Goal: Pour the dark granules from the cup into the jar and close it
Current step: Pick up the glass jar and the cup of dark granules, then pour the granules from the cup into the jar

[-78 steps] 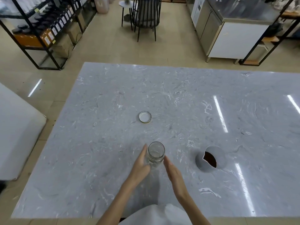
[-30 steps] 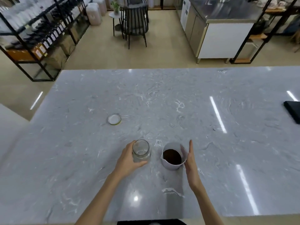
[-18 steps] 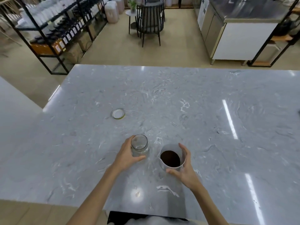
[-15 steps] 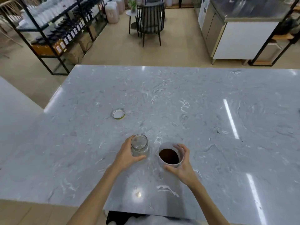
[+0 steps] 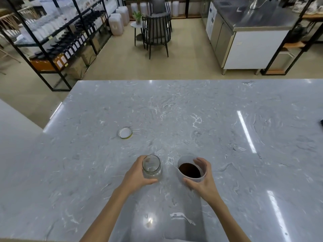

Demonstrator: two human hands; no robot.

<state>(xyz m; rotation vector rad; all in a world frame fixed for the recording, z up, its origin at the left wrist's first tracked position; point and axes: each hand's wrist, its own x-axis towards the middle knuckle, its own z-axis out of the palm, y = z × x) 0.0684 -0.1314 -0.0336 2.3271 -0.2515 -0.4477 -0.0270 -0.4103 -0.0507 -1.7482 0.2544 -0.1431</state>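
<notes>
An empty clear glass jar (image 5: pixel 151 167) stands upright on the grey marble table (image 5: pixel 192 119), lidless. My left hand (image 5: pixel 136 175) is wrapped around its left side. Just to the right sits a grey cup (image 5: pixel 190 170) with a small spout, holding dark granules. My right hand (image 5: pixel 203 180) grips the cup from the right and near side, thumb under the rim. The jar's round lid (image 5: pixel 125 133) lies flat on the table, farther away and to the left, white inside facing up.
The table's left edge (image 5: pixel 57 109) drops to the floor. A dark object (image 5: pixel 321 122) pokes in at the right border. Beyond the table stand black shelving with bottles (image 5: pixel 57 46), a dark chair (image 5: pixel 156 34) and a steel counter (image 5: pixel 248 37).
My right hand moved from beside the cup to closing around it. The left hand has stayed on the jar. The camera view shifted slightly.
</notes>
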